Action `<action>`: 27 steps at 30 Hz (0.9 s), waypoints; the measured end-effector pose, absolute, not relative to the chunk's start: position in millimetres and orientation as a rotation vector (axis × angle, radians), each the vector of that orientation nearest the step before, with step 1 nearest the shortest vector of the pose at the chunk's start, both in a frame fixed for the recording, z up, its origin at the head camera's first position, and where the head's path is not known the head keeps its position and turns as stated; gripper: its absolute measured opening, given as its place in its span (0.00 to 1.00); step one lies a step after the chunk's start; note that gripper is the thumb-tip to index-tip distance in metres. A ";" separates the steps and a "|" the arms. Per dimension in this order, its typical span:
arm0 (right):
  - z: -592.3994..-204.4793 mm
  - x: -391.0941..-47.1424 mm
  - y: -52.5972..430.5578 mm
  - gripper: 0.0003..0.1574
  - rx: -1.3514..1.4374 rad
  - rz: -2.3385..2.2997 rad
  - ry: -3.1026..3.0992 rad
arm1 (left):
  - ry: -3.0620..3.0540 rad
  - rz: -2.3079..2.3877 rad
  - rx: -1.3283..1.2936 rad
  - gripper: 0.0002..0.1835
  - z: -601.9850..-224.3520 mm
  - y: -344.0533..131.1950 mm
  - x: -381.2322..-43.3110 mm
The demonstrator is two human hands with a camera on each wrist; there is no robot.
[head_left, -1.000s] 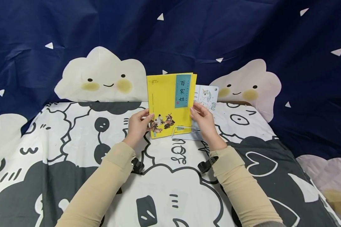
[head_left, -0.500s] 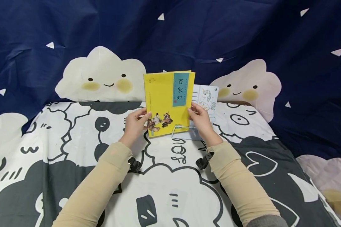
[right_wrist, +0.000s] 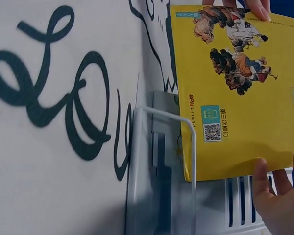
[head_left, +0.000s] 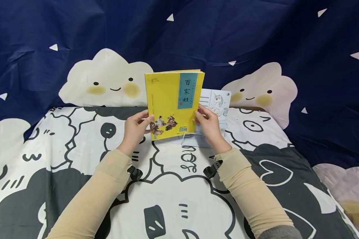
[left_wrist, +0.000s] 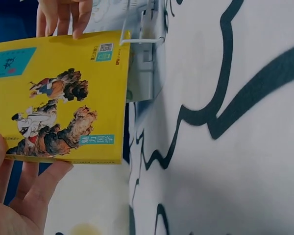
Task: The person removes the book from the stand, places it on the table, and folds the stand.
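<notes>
A yellow book [head_left: 167, 99] with a blue title panel and small painted figures stands upright between my two hands, its cover facing me. My left hand [head_left: 135, 131] grips its left edge, thumb on the cover and fingers behind. At the opposite edge my right hand [head_left: 209, 124] pinches it the same way. Behind and right of the book is a white book stand [head_left: 205, 141] with a unicorn picture [head_left: 217, 101] on its back panel. The stand's clear front bar [right_wrist: 192, 142] shows near the book's lower corner in the right wrist view. The book covers part of the stand.
The stand rests on a table covered with a black-and-white cartoon cloth [head_left: 179, 192]. A dark blue curtain [head_left: 191, 36] with smiling clouds and small white triangles hangs behind the table.
Both hands have moved the yellow book up and to the left, toward me. Its lower edge has risen from behind the stand's front bar. The stand has stayed in place.
</notes>
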State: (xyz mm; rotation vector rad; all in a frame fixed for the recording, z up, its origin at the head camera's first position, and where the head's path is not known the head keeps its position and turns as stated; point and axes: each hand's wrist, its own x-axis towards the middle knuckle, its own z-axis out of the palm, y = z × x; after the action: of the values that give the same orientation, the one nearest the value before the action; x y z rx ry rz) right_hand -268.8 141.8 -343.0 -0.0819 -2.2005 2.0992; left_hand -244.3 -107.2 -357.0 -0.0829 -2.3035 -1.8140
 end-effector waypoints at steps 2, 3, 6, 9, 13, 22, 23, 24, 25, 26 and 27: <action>-340.7 -267.6 138.9 0.28 -0.050 2.110 -2.175 | -2.295 -1.790 -0.093 0.19 -353.9 -110.2 -242.8; -339.6 -266.8 137.3 0.28 -0.033 2.111 -2.167 | -2.294 -1.781 -0.096 0.19 -352.3 -111.9 -242.0; -336.3 -264.0 132.5 0.28 0.013 2.123 -2.142 | -2.297 -1.764 -0.092 0.20 -347.5 -117.2 -239.2; -333.3 -260.5 127.8 0.29 0.043 2.122 -2.138 | -2.296 -1.780 -0.073 0.21 -343.9 -123.0 -236.1; -330.5 -255.7 121.8 0.29 0.073 2.121 -2.146 | -2.304 -1.785 -0.057 0.22 -340.8 -131.3 -232.1; -329.8 -247.9 110.5 0.29 0.114 2.114 -2.161 | -2.289 -1.806 -0.100 0.24 -337.3 -149.9 -222.6; -330.2 -247.1 109.8 0.29 0.113 2.101 -2.174 | -2.296 -1.805 -0.106 0.24 -336.8 -151.5 -221.1; -330.7 -246.4 109.2 0.28 0.112 2.085 -2.189 | -2.305 -1.801 -0.108 0.24 -336.4 -152.9 -219.7; -331.2 -245.6 108.5 0.28 0.111 2.076 -2.199 | -2.318 -1.793 -0.107 0.24 -335.8 -154.2 -218.3; -331.8 -244.8 107.8 0.28 0.108 2.061 -2.213 | -2.329 -1.784 -0.105 0.24 -335.2 -155.6 -216.8; -332.5 -244.0 107.1 0.27 0.103 2.051 -2.224 | -2.341 -1.775 -0.098 0.24 -334.6 -156.8 -215.3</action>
State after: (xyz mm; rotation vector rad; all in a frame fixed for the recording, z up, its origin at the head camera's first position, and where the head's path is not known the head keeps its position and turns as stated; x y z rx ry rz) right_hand -244.0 107.1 -332.5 0.1031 -2.2237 2.0505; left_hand -215.3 -156.8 -334.6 -0.0978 -2.3409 -1.7752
